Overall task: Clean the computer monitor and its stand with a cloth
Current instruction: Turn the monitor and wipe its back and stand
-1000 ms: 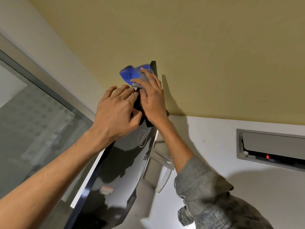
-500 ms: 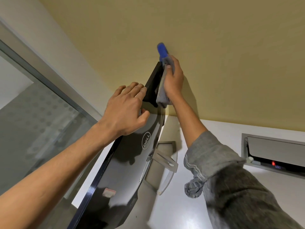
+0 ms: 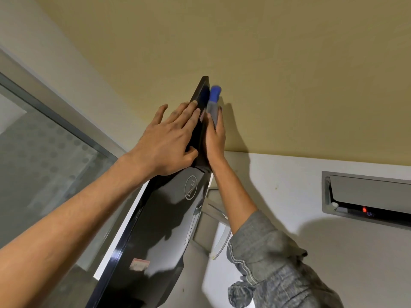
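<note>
Blue and grey cloth (image 3: 213, 101) sat pinched in the right hand (image 3: 214, 138), pressed against the far end of the black monitor (image 3: 164, 218). Left hand (image 3: 169, 143) lay flat, fingers straight, steadying the monitor on the white desk (image 3: 289, 196).

Since a second ago, the right hand (image 3: 214, 138) slides its blue and grey cloth (image 3: 213, 101) from the glossy black monitor's (image 3: 164, 218) top edge down behind it. The left hand (image 3: 169, 141) flattens, fingers stretched further along the edge.
</note>
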A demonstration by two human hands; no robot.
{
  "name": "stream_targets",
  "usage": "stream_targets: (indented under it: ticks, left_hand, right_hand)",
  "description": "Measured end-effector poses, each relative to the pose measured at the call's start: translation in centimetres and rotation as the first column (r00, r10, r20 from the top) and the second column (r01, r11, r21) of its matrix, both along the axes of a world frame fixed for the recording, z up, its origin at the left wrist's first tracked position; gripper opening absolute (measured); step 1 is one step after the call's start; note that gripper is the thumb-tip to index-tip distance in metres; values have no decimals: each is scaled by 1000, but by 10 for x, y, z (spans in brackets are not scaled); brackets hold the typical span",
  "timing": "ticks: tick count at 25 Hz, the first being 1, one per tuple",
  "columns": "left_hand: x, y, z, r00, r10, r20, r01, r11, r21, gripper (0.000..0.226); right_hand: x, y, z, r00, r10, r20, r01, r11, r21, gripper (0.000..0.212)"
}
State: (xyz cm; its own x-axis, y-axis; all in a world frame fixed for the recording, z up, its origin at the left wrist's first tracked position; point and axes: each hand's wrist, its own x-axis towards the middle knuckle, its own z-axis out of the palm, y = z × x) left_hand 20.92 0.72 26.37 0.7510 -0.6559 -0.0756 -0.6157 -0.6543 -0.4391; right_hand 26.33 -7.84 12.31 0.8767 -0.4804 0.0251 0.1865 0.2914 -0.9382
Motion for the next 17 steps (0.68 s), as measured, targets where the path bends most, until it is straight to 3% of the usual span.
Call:
stream_targets:
  ticks: [4, 7, 10, 13, 15, 17]
  left_hand:
    - [2, -2, -3, 999, -31, 25, 28, 996, 87, 81]
    - [2, -1, -4, 996, -68, 52, 64, 995, 79, 80]
    - [2, -1, -4, 997, -67, 48, 63, 995, 71, 80]
    - [1, -5, -2, 998, -60, 27, 58, 995, 76, 80]
    - [-2, -11, -2, 995, -92, 45, 87, 990, 107, 77]
    - [-9, -17, -2, 987, -150, 54, 139, 974, 176, 74]
  right_hand:
    - [5, 6, -77, 930, 155, -333, -78, 970, 231, 40]
    - [-17, 11, -124, 879, 240, -412, -66, 917, 394, 25]
    - [-32, -2, -117, 878, 113, -465, 104, 903, 416, 30]
    - [-25, -18, -68, 961, -57, -272, 128, 959, 253, 39]
    - [-10, -22, -35, 997, 5, -81, 11, 981, 194, 38]
    - [6, -23, -25, 996, 82, -42, -72, 976, 207, 29]
